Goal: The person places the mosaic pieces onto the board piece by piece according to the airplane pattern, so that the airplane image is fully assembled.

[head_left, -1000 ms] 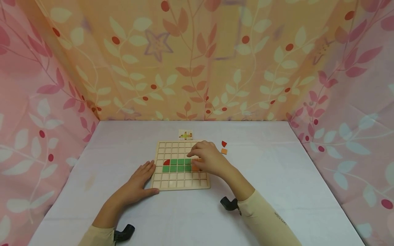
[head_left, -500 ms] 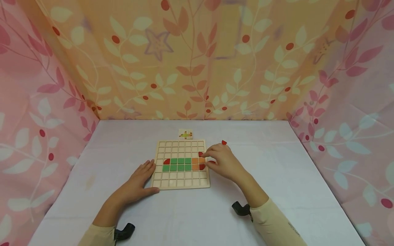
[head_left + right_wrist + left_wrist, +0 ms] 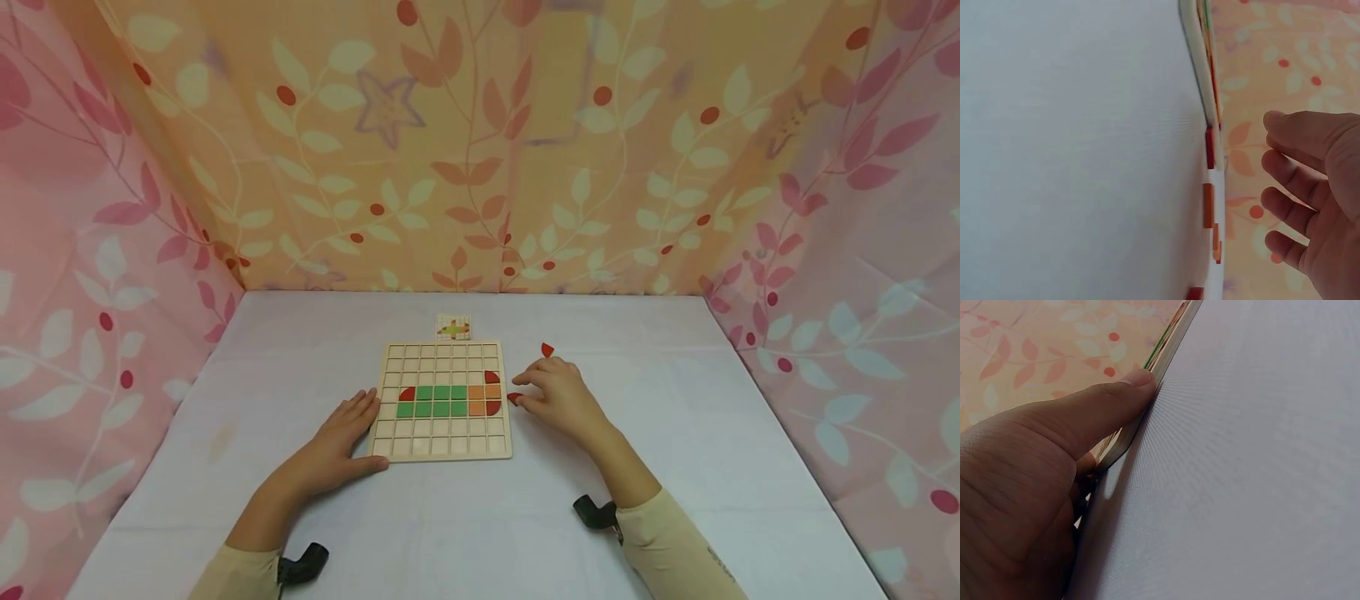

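A wooden grid board (image 3: 438, 429) lies on the table with a row pattern of green tiles (image 3: 441, 401), orange tiles (image 3: 476, 400) and red rounded corner tiles (image 3: 492, 377). My left hand (image 3: 333, 446) rests against the board's left side and near corner, fingers straight; in the left wrist view its thumb (image 3: 1110, 403) touches the board's edge. Just right of the board, my right hand (image 3: 562, 400) hovers with fingers loosely bent and nothing between them. A loose red tile (image 3: 1210, 148) lies beside the board near its thumb, with loose orange tiles (image 3: 1209, 205) further along in the right wrist view.
Behind the board lies a small picture card (image 3: 453, 327) with a coloured pattern on a grid. Another red tile (image 3: 547, 350) sits on the white table beyond the right hand. Patterned cloth (image 3: 480, 167) walls the table at the back and sides.
My right hand has drawn back rightward from over the board, uncovering the orange and red tiles at its right side. It now covers the loose orange tile. The left hand stays put.
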The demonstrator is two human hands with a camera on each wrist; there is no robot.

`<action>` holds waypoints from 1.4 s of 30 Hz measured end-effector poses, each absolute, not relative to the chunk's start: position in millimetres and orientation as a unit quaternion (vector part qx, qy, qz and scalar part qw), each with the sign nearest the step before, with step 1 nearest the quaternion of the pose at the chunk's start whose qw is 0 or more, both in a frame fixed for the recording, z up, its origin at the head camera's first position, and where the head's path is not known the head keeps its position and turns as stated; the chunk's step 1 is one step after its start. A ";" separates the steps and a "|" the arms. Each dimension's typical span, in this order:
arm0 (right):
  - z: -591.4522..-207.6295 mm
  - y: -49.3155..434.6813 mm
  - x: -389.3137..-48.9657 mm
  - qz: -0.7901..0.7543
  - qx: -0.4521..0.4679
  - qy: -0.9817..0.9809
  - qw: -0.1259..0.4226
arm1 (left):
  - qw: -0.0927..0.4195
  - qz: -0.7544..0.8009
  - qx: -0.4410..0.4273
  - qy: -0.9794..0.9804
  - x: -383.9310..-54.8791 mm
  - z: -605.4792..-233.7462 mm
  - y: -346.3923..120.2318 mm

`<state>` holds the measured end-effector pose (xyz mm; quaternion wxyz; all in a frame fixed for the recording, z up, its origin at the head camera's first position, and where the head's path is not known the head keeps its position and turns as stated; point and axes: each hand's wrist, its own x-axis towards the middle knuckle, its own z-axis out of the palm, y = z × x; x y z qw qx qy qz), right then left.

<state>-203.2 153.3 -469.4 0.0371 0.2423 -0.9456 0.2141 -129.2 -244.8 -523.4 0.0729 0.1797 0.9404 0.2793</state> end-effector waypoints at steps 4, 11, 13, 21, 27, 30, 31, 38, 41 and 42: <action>-478.0 155.0 -206.2 0.206 0.242 -0.947 0.039 | 0.075 0.280 0.180 0.940 -129.3 -521.0 -244.7; -491.2 155.6 -211.2 0.198 0.235 -0.951 0.035 | 0.076 0.276 0.178 0.941 -129.2 -522.5 -246.8; -493.9 155.5 -211.5 0.194 0.233 -0.952 0.036 | 0.075 0.277 0.178 0.941 -129.0 -522.9 -246.9; -501.1 155.8 -211.2 0.188 0.225 -0.955 0.036 | 0.076 0.280 0.177 0.940 -128.2 -523.5 -244.8; -503.6 156.2 -211.4 0.179 0.224 -0.957 0.043 | 0.077 0.278 0.176 0.941 -129.0 -524.3 -244.8; -503.9 155.9 -211.5 0.178 0.222 -0.958 0.046 | 0.077 0.277 0.177 0.941 -130.0 -524.8 -245.1; -504.0 155.8 -211.5 0.178 0.221 -0.958 0.047 | 0.077 0.277 0.178 0.941 -130.2 -524.8 -245.1; -506.3 154.8 -212.6 0.174 0.222 -0.958 0.053 | 0.078 0.273 0.178 0.942 -131.1 -524.6 -244.9; -507.6 154.7 -213.0 0.172 0.223 -0.958 0.055 | 0.076 0.270 0.179 0.943 -130.5 -524.7 -244.8; -508.0 154.7 -213.1 0.172 0.223 -0.958 0.056 | 0.076 0.270 0.178 0.943 -130.2 -524.6 -244.7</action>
